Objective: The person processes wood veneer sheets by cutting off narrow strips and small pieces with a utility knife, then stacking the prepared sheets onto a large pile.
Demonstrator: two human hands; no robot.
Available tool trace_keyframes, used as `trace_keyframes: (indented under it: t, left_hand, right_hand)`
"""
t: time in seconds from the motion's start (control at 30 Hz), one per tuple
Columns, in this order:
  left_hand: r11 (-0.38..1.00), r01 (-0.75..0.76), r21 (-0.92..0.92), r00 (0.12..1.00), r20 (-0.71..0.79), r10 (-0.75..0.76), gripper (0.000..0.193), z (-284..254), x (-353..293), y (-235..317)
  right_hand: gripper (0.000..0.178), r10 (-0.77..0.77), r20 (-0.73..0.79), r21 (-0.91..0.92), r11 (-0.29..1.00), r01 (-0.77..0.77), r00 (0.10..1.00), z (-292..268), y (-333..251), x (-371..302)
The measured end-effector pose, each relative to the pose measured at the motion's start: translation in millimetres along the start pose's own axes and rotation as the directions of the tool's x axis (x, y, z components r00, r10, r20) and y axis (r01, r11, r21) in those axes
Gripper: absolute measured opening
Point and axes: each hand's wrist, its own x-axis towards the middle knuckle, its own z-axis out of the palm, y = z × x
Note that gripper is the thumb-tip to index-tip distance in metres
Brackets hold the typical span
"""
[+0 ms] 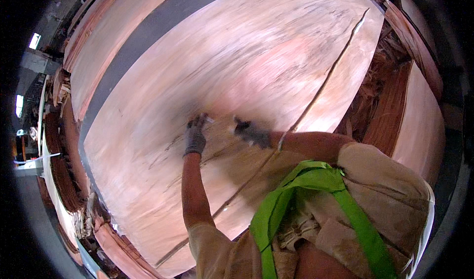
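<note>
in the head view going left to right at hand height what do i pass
Left brown stack, dark grey band, left gloved hand, right gloved hand, long dark crack, right brown stack, far-right pale sheet

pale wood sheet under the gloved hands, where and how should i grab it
The pale wood sheet is probably best pinched along its upper-left edge, coming from the grey surface on that side: it looks thin, broad and flat, and the long dark split runs nearer its right edge.

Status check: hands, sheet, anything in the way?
Left hand and right hand gloved, over wood sheet; grip unclear. Long dark line crosses sheet. Right forearm hides part.
</note>
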Motion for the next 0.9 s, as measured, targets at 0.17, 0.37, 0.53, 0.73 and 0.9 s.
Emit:
trace_keyframes:
  t: [0.17,0.37,0.53,0.73,0.9]
  left_hand:
    - [0.904,0.22,-0.366,0.923,-0.222,-0.314,0.057,11,59,73]
    - [0.988,-0.154,-0.005,0.988,-0.031,0.153,0.049,46,155,227]
    - [0.943,-0.285,0.174,0.958,0.019,0.286,0.039,75,164,223]
    - [0.954,-0.256,0.157,0.966,0.024,0.256,0.036,71,170,238]
    - [0.988,-0.133,-0.079,0.988,0.068,0.139,0.042,67,172,228]
  right_hand:
    - [0.023,-0.264,-0.145,-0.543,0.827,0.146,0.953,-171,-63,13]
    - [0.05,-0.154,-0.329,-0.32,0.946,0.044,0.932,-245,-69,6]
    - [0.061,-0.058,-0.292,-0.334,0.941,-0.045,0.955,-221,-91,-12]
    - [0.03,-0.096,-0.43,-0.319,0.946,-0.052,0.898,-221,-32,-17]
    - [0.023,-0.004,-0.389,-0.235,0.967,-0.095,0.921,-195,-28,-20]
